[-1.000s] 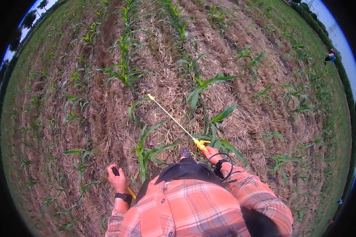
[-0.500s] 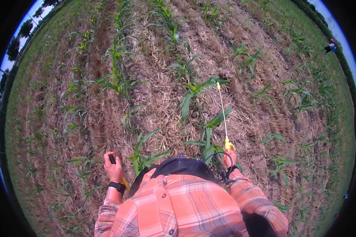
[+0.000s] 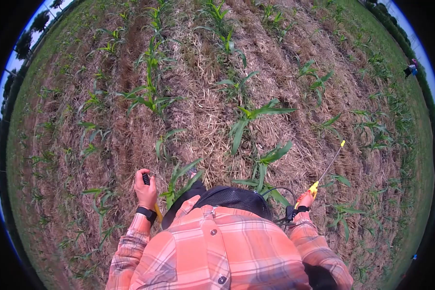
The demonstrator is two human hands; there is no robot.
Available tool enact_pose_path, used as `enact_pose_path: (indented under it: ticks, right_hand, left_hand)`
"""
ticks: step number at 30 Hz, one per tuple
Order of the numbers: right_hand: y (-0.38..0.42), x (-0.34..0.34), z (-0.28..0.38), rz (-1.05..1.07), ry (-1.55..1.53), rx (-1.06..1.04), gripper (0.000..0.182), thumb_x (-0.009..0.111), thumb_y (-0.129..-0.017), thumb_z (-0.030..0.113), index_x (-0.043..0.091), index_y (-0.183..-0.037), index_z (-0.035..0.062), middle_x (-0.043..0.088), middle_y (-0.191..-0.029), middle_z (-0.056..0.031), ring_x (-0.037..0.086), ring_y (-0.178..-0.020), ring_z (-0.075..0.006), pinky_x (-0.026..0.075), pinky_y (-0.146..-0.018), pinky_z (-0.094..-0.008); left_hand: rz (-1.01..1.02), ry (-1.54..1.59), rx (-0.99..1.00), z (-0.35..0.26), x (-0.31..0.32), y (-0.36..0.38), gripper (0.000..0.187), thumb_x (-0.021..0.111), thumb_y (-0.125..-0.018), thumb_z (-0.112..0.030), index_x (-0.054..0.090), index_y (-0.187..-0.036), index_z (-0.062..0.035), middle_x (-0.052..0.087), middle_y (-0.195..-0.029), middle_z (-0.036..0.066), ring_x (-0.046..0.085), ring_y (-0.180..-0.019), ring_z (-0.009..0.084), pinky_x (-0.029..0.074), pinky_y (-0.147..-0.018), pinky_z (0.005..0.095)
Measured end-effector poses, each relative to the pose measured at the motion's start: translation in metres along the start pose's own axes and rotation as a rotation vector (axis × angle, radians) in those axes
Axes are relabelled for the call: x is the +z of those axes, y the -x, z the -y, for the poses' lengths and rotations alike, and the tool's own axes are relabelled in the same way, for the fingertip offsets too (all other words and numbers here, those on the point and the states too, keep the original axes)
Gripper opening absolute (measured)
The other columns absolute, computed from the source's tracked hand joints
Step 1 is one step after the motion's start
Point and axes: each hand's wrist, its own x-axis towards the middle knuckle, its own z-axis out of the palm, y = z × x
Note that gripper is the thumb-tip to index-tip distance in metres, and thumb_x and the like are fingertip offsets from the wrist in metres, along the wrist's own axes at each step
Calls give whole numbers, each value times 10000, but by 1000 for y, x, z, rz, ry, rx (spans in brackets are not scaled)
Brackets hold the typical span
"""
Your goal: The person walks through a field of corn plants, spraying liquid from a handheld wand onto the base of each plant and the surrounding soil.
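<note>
At the lower left, my left hand (image 3: 146, 189) is closed around a black ribbed grip (image 3: 146, 179), with a yellow bar (image 3: 158, 212) running down beside the wrist. My right hand (image 3: 304, 199) holds the yellow and red handle (image 3: 313, 187) of a spray wand. The wand's thin metal tube (image 3: 330, 164) points up and to the right and ends in a yellow nozzle (image 3: 342, 143). A black hose (image 3: 286, 189) loops near that hand. Both wrists wear black bands. A green corn plant (image 3: 262, 166) stands between the hands, beyond my body.
Rows of young corn plants (image 3: 152, 102) grow in soil covered with dry straw (image 3: 203, 106). Another person (image 3: 411, 69) is far off at the right edge. Trees (image 3: 39, 21) line the field. One of my feet (image 3: 192, 174) shows near the left hand.
My right hand has swung the wand to the right and lower, from nearly upright to slanting. My left hand has moved slightly up and right. A foot has come into view.
</note>
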Motion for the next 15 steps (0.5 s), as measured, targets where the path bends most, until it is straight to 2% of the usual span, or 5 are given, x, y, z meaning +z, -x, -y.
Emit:
enact_pose_path:
  ticks: [4,5,7,11,15]
  right_hand:
    - [19,41,11,21,20,-46,235,516,-788,243,455,-629,82,428,-455,-22,379,-320,-127,311,-278,-270]
    - [24,59,11,13,48,-13,263,473,-814,252,390,-627,86,391,-458,-18,347,-301,-118,277,-256,-262]
    - [33,89,12,88,159,20,249,478,-809,251,394,-645,84,414,-469,-26,352,-303,-119,279,-256,-261]
    - [64,160,7,294,242,-53,197,472,-800,230,442,-689,70,434,-479,-31,369,-309,-119,300,-254,-252]
    - [116,232,14,526,291,-97,285,485,-831,306,440,-698,58,428,-484,-21,369,-315,-109,296,-259,-247]
  left_hand:
    - [-10,35,27,9,6,-40,186,535,-706,-27,470,-878,-57,452,-635,81,460,-540,193,389,-535,302]
    - [10,38,-9,10,5,-50,183,535,-708,-30,471,-877,-60,453,-623,80,460,-523,193,389,-520,302]
    - [-28,51,22,22,4,-69,181,536,-710,-36,471,-876,-65,454,-607,80,459,-501,194,388,-501,303]
    - [-3,104,-86,43,-4,-105,182,537,-709,-39,470,-875,-65,470,-633,87,475,-525,200,393,-516,310]
    - [-27,54,-85,62,-15,-136,186,536,-708,-34,469,-879,-63,487,-656,95,489,-548,208,397,-529,315]
